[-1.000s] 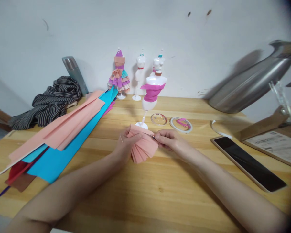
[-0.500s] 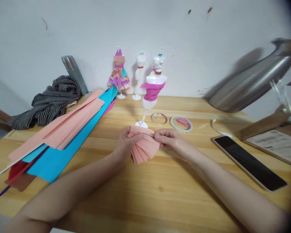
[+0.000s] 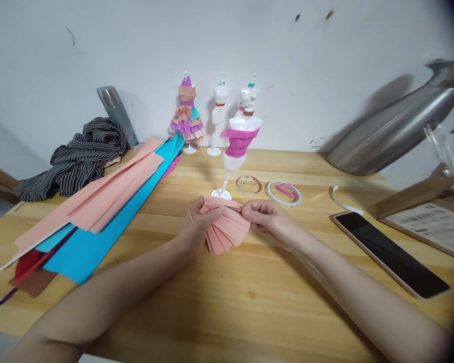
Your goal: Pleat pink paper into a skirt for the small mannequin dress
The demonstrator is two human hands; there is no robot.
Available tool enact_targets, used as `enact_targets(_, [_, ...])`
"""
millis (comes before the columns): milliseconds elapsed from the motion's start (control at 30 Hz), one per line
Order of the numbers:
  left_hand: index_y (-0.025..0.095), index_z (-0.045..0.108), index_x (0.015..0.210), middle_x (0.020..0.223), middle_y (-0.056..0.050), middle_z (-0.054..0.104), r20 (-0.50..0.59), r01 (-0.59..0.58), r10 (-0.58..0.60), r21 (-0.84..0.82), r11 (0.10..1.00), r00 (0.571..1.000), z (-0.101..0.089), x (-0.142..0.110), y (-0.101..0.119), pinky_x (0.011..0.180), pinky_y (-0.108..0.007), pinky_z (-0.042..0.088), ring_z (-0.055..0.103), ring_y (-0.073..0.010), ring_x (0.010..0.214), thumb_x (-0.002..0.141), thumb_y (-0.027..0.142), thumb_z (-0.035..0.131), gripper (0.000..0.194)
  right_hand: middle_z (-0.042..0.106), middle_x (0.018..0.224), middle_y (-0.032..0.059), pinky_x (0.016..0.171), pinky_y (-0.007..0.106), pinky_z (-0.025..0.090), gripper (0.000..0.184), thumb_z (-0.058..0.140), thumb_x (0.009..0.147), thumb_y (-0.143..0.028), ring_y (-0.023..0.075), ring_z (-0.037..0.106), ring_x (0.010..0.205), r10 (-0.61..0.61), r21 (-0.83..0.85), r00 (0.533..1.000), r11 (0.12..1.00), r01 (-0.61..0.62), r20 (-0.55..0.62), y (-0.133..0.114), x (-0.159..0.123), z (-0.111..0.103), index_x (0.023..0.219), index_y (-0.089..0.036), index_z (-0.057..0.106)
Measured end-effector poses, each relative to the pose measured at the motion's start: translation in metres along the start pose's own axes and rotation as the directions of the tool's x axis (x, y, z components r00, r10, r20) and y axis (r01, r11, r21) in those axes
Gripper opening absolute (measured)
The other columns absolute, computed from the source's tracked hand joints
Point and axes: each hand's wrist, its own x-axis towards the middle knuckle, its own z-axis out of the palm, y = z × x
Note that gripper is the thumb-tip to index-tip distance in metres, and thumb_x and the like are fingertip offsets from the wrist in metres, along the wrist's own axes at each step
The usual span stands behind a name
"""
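Fanned pink crepe paper (image 3: 227,229), gathered into pleats, hangs over the table just in front of a small white mannequin. Its left end is pinched between the thumb and fingers of my left hand (image 3: 200,219). My right hand (image 3: 264,216) is closed on slim dark tweezers (image 3: 233,208), whose tips point left and lie against the upper band of the paper. The mannequin (image 3: 244,123) stands upright on a round white base and wears a magenta wrap around its chest. My fingers partly hide the tweezers and the paper's edges.
Folded crepe sheets (image 3: 109,201) lie at left, by a striped cloth (image 3: 85,151) and a flask (image 3: 117,116). Behind stand a mannequin in a ruffled dress (image 3: 187,116) and two white ones. Tape rolls (image 3: 283,193), a phone (image 3: 391,254), a cardboard box (image 3: 431,217) and a steel jug (image 3: 382,126) sit at right.
Both hands keep nearly the same place and grip. The tweezers have tilted slightly at the paper's upper band, and the pleats' right side has shifted a little.
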Motion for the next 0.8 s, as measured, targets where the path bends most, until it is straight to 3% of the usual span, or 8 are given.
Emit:
enact_targets(233, [0.014,0.071,0.079,0.081,-0.009,0.073,-0.025,-0.018,0.018,0.017,1.0,1.0,-0.002,0.002,-0.002,0.071,-0.033,0.052,0.066,-0.0208,0.075,0.06,0.031,0.082,0.028,0.04,0.047,-0.0048,0.04,0.026,0.007,0.044,0.069,0.066,-0.057,0.0044,0.022,0.039,0.087,0.024,0.991,0.996,-0.09,0.102,-0.006,-0.002,-0.008,0.058,-0.017,0.053])
enact_targets(467, [0.015,0.069,0.072,0.07,-0.003,0.069,-0.017,-0.032,0.031,-0.046,0.998,0.999,0.001,0.002,0.012,0.063,-0.028,0.05,0.063,-0.0153,0.065,0.058,0.03,0.084,0.026,0.041,0.048,-0.0024,0.041,0.027,0.008,0.043,0.066,0.071,-0.055,0.0055,0.025,0.039,-0.01,-0.113,0.993,0.993,0.024,0.121,-0.03,-0.011,-0.031,0.056,-0.016,0.056])
enact_targets(600, [0.015,0.071,0.075,0.071,-0.003,0.07,0.004,-0.031,0.031,0.036,0.999,1.0,0.005,0.0,0.023,0.062,-0.025,0.049,0.063,-0.0149,0.066,0.06,0.033,0.083,0.027,0.041,0.047,-0.0025,0.042,0.027,0.01,0.044,0.064,0.073,-0.055,0.0059,0.026,0.04,-0.05,-0.09,0.992,0.994,0.061,0.117,-0.035,-0.016,-0.026,0.052,-0.017,0.053])
enact_targets(800, [0.015,0.071,0.071,0.067,-0.002,0.069,-0.006,-0.022,0.023,0.066,0.998,1.0,0.009,-0.002,0.03,0.06,-0.024,0.047,0.061,-0.0138,0.062,0.057,0.036,0.084,0.028,0.041,0.048,-0.0023,0.043,0.027,0.013,0.043,0.062,0.075,-0.056,0.0075,0.028,0.043,-0.047,-0.104,0.988,0.993,0.063,0.147,-0.031,-0.014,-0.021,0.06,-0.016,0.06])
